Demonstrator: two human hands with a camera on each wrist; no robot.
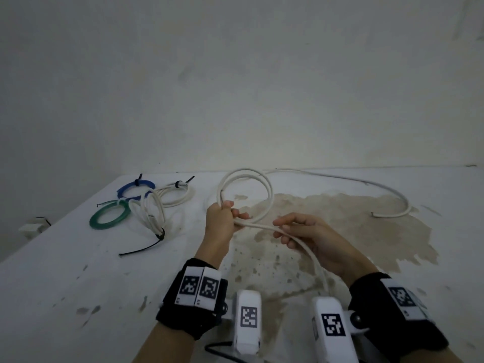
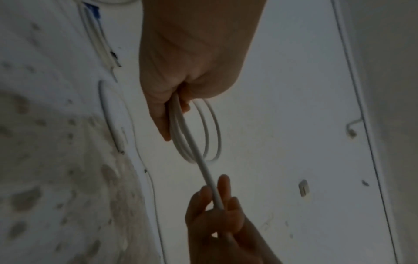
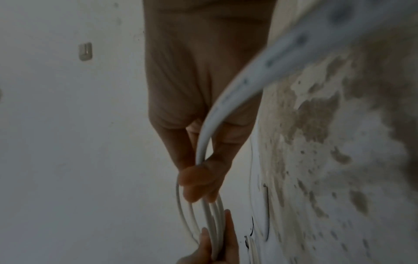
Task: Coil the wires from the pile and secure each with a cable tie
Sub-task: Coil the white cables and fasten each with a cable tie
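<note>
My left hand grips a white wire coil of two or three loops, held upright above the table. The coil's free tail runs right through my right hand, whose thumb and fingers pinch it, then drops toward me. In the left wrist view my left hand clamps the loops, with the right hand below on the tail. The right wrist view shows my right hand on the wire and the left hand holding the loops.
At the far left lie tied coils: blue, green, white and a second white one with a long black cable tie. Another long white wire curves along the back right. A brown stain covers the table's middle.
</note>
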